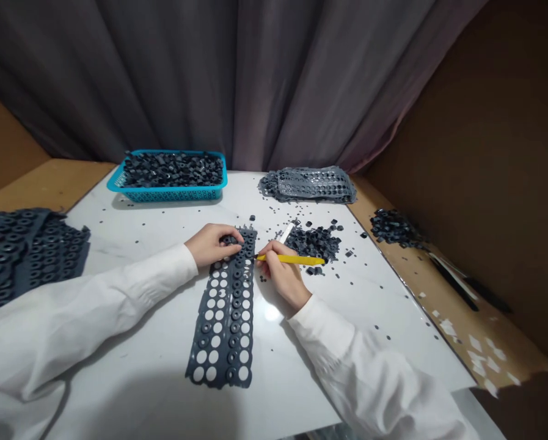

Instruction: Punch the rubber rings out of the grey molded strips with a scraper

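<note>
A long dark rubber-like sheet lies on the white table, with rows of raised rings and round holes that show white through them. My left hand is on its far end, thumb and fingers bent and closed on the sheet. Between the fingers of my right hand is a slim yellow tool, held like a pen. Its dark tip touches or nearly touches the sheet's right edge, close to my left fingertips. Just beyond my right hand lies a pile of small dark pieces, partly hidden by that hand.
A blue basket full of dark pieces stands at the back left. Stacked dark sheets lie at the back right, more perforated sheets at left. On the brown ledge at right are dark pieces, a long dark-and-white tool and white scraps.
</note>
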Tool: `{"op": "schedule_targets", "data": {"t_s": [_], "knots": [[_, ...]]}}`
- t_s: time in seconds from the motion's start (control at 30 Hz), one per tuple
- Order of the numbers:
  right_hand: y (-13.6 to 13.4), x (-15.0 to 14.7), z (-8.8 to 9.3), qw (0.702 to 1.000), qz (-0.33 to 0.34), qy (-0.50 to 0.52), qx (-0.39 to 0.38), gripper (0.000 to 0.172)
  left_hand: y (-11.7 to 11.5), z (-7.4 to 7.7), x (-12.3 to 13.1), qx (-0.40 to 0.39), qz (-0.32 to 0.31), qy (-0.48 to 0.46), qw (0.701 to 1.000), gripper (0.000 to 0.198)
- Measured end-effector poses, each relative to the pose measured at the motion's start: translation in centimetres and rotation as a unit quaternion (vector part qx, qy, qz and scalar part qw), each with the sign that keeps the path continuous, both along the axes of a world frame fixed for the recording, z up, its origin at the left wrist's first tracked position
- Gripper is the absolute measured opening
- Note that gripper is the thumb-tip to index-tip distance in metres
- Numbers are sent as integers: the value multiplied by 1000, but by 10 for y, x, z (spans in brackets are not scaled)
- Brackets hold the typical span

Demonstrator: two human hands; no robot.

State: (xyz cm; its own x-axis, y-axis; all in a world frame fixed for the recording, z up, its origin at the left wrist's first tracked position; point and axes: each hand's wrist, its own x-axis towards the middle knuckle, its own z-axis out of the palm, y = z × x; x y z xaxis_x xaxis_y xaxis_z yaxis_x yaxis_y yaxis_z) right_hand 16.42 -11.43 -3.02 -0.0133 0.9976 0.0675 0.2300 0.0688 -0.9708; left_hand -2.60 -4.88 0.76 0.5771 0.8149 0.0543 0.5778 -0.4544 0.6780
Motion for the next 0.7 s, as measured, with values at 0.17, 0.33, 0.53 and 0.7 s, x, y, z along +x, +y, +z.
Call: {"op": "schedule_targets", "data": {"t_s": [0.17, 0.33, 0.53, 0.7], "knots": [[1, -1, -4, 1000, -7, -13, 2, 16, 5, 1, 19, 108, -104, 71, 986, 15], [1, 0, -4, 1000, -4, -24, 5, 16, 11, 3, 29, 119, -157, 121, 973, 15], [1, 0, 0, 999, 3, -42, 14, 17, 8, 13, 44, 140, -185, 245, 941, 12], [1, -1, 3, 999, -1, -52, 17, 17, 5, 19, 49, 156, -207, 294, 920, 10]]}}
